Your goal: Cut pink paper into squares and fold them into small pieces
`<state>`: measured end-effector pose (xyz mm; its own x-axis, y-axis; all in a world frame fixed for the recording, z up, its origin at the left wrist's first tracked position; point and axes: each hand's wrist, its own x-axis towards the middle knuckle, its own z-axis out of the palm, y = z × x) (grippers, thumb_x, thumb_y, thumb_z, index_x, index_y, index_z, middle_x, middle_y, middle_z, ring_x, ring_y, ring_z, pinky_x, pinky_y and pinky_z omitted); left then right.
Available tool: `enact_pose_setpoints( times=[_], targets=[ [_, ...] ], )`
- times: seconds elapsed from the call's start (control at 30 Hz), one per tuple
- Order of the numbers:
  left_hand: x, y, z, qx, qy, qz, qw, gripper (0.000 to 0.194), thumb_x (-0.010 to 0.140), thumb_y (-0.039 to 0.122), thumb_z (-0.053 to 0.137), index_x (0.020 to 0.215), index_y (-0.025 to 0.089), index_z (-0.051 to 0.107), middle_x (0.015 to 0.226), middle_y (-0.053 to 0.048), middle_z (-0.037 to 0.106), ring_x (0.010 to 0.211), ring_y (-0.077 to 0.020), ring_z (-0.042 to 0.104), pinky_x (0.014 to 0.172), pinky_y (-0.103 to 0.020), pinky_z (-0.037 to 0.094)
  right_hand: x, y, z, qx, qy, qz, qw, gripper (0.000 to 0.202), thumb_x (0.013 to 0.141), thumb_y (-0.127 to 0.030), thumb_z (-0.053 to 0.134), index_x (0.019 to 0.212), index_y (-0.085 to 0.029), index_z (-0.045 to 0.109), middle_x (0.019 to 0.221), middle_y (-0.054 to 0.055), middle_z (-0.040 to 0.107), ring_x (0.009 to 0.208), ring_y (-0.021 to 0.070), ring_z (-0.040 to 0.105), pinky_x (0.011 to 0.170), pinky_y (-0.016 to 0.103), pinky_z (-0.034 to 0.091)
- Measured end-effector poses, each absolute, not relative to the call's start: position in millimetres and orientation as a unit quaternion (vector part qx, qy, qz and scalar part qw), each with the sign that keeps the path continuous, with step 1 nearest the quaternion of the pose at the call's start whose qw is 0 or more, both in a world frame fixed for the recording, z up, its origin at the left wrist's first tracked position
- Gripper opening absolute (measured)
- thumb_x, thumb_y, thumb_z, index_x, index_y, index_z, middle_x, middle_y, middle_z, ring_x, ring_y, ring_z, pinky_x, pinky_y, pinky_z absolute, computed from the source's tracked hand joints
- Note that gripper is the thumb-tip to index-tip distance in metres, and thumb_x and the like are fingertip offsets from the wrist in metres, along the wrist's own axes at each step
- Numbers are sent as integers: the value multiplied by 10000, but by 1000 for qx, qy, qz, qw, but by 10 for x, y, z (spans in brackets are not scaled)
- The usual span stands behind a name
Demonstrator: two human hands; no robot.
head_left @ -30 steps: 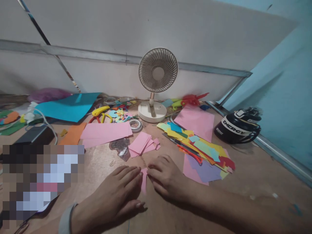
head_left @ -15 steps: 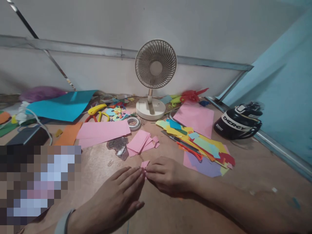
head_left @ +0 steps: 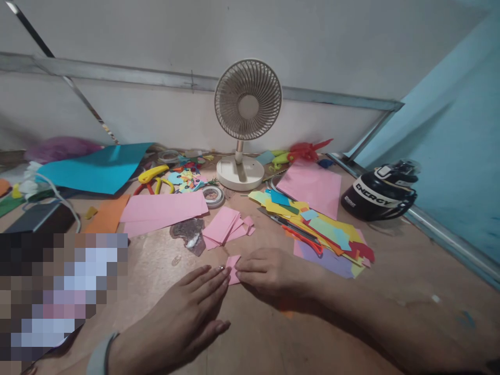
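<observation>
Head view: at six o'clock, a flat, open left hand [head_left: 191,307] and the right hand [head_left: 271,271], whose pinch I cannot tell, touch opposite sides of the small pink paper [head_left: 233,263]. Uneven fingertip pressure could skew or crease it.

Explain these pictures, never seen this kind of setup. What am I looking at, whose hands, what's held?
No robot here: one person works bare-handed, seen by a single camera worn on the head, looking forward and down. On the wooden surface, the fingertips of the left hand and right hand meet at a small pink paper piece; I can't tell how firmly it is gripped. Beyond lie pink paper strips, a tape roll, orange-handled scissors and a large blue sheet. A fan stands at the back, a black ENERGY jug at right. The lower left is pixelated.
</observation>
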<state>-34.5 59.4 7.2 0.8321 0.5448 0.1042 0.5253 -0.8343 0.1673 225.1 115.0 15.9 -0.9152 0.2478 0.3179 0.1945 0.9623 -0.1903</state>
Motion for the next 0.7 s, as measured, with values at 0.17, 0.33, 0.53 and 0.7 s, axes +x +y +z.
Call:
enact_pose_setpoints(
  times=[0.17,0.33,0.53,0.7],
  targets=[
    [-362,596,75,955,280,63,82,619,1026,413,455,1558,163,260,1530,-144,412,1407,-290,410,1160,-507,363,2251,1152,91,-127,-972,52,192,189,979,-119,491,1078,-137,651,959,105,720,896,200,666,764,345,553],
    [-356,562,22,950,290,75,92,677,1024,443,467,1583,188,183,1555,-137,366,1417,-308,387,1164,-527,344,2260,1268,-115,-154,-927,166,298,125,972,-250,606,948,-174,702,975,89,725,894,168,671,779,307,548],
    [-295,515,-11,942,297,107,113,808,1003,540,474,1597,204,41,1581,-120,322,1425,-322,374,1147,-524,364,2217,1331,-129,-264,-839,342,330,249,934,-396,659,810,-186,713,890,44,727,869,162,666,816,317,522],
    [-299,508,-24,938,303,118,124,906,965,632,483,1595,183,11,1589,-127,304,1430,-319,365,1177,-519,307,2163,1312,-88,-331,-820,348,312,196,877,-341,742,768,-190,683,841,13,723,829,165,646,822,330,467]
  ],
)
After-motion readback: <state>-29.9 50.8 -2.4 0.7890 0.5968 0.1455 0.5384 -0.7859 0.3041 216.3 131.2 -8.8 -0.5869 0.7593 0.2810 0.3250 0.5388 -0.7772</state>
